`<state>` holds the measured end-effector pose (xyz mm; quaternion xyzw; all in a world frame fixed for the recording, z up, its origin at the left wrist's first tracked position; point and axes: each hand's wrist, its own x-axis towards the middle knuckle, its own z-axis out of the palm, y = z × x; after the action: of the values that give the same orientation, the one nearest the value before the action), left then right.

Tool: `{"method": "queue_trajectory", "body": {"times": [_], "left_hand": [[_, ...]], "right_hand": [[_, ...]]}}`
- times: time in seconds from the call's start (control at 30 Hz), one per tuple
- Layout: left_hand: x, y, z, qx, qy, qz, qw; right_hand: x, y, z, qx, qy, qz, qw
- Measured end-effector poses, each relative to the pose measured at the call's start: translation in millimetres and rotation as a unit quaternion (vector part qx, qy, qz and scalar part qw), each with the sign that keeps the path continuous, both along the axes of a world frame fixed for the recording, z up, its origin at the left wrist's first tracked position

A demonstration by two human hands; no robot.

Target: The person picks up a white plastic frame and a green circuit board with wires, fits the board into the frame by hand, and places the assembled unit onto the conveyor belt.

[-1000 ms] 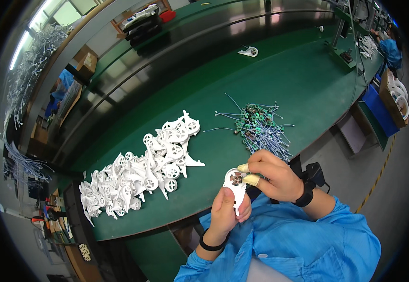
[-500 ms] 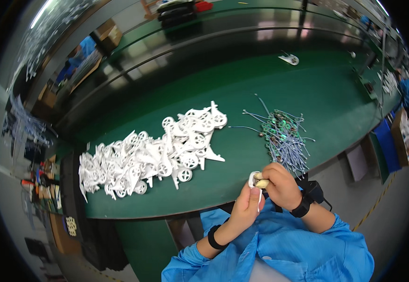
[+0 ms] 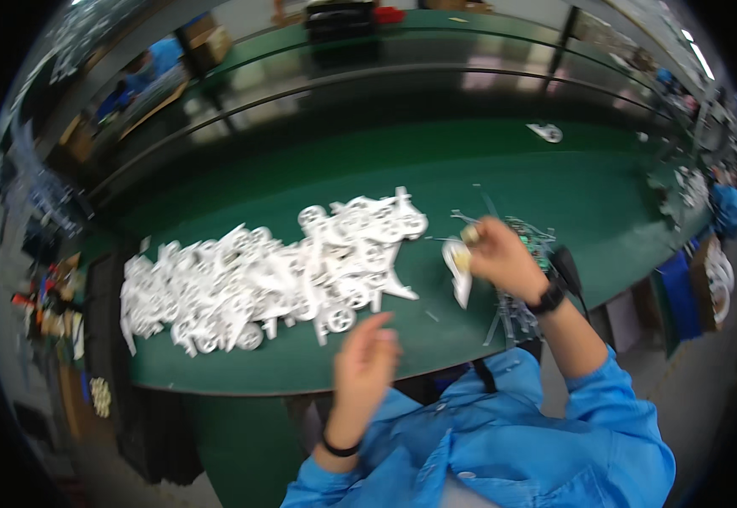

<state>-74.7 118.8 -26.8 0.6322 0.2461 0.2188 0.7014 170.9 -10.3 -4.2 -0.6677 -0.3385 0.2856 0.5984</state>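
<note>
My right hand (image 3: 508, 258), with pale yellow finger cots on its fingertips, pinches a white plastic piece (image 3: 456, 273) with a round head and a pointed tail. It holds the piece above the green table beside a heap of small green circuit boards with bluish wires (image 3: 517, 315), which the hand partly hides. My left hand (image 3: 367, 356) is empty and a little blurred, its fingers apart. It hovers by the table's near edge, just short of a long pile of white plastic pieces (image 3: 250, 288) with spoked round openings.
One more white piece (image 3: 546, 132) lies far right on the green table (image 3: 470, 161). A dark rail (image 3: 343, 76) runs along the back. A black box-like object (image 3: 565, 269) with a cable is by my right wrist. Boxes and a blue bin (image 3: 682, 292) stand at the right.
My left hand has let go of the white piece and moved left toward the pile. My right hand has carried the piece forward, away from my body, beside the wired boards.
</note>
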Motion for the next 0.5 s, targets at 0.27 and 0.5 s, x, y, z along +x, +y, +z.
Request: {"method": "queue_trajectory", "body": {"times": [0.27,0.5], "left_hand": [[-16.4,53.3,0.4,0.359,0.162,0.172,0.903],[-2.5,59.3,-11.3,0.408,0.196,0.176,0.874]], "right_hand": [[47.7,-36.4,0.6,-0.088,-0.14,-0.109,0.98],[16.3,-33.8,-15.6,-0.205,-0.469,-0.023,0.859]]}}
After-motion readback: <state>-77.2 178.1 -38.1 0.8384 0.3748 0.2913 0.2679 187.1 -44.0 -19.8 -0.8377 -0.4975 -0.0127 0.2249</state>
